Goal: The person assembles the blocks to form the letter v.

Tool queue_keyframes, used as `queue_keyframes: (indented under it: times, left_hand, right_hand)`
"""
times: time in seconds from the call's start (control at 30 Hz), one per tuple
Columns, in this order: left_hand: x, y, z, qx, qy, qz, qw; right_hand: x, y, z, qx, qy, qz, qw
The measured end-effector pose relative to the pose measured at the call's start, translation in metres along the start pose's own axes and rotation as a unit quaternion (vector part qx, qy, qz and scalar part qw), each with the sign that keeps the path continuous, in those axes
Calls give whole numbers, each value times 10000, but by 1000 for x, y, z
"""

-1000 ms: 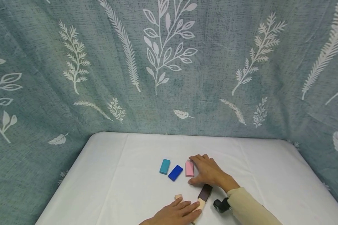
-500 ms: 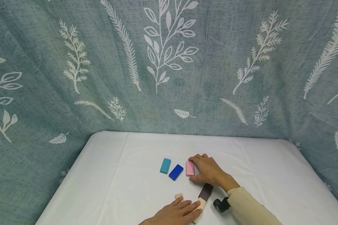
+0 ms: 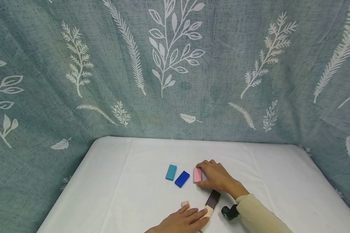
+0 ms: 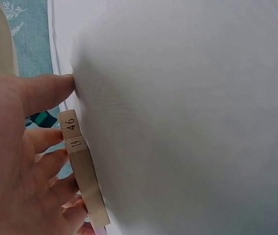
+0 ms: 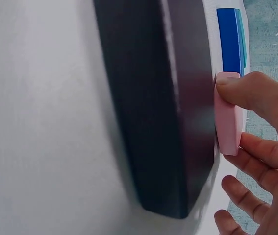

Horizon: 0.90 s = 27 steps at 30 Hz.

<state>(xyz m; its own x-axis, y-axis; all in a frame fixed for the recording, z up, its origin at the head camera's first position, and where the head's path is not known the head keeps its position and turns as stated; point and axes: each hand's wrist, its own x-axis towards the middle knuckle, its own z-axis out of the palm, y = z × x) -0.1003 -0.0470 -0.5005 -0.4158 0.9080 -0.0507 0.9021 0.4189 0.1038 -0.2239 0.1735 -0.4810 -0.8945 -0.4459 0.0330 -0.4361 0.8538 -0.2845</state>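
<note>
My right hand (image 3: 217, 176) pinches a pink block (image 3: 197, 175) by its two ends. In the right wrist view the thumb presses one end of that pink block (image 5: 228, 115), with the index finger at the other. My left hand (image 3: 183, 221) lies flat with fingers spread over pale wooden blocks (image 3: 209, 211), partly hiding them. Its fingertips touch the wooden blocks (image 4: 90, 188) in the left wrist view, where ends marked 46 and 19 show. A dark brown block (image 3: 213, 199) sits against a pale one, just below the right hand.
A blue block (image 3: 182, 179) and a teal block (image 3: 171, 172) lie left of the pink one on the white tablecloth (image 3: 128, 194). A black device (image 3: 229, 212) is at the right wrist by the sleeve (image 3: 259, 213). Patterned green fabric (image 3: 151, 116) hangs behind.
My right thumb has come in against the pink block, and the fingers now grip it. The block has shifted very slightly to the right. My left hand stays in place.
</note>
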Motion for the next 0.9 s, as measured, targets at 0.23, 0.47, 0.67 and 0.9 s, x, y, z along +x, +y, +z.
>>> queue_keyframes:
  times: [0.23,0.47,0.67,0.9]
  left_hand:
    - [-1,0,0,68,55,46,10000]
    - [-1,-1,1,-43,-5,32,10000]
    - [-1,-2,1,48,7,39,10000]
    - [-1,-1,2,166,178,85,9997]
  right_hand:
    - [-1,1,-3,-64,33,-62,10000]
    - [-2,2,-6,-65,5,-34,10000]
    - [-4,5,-9,-16,-20,-37,10000]
    - [-9,7,-14,125,51,-17,9999]
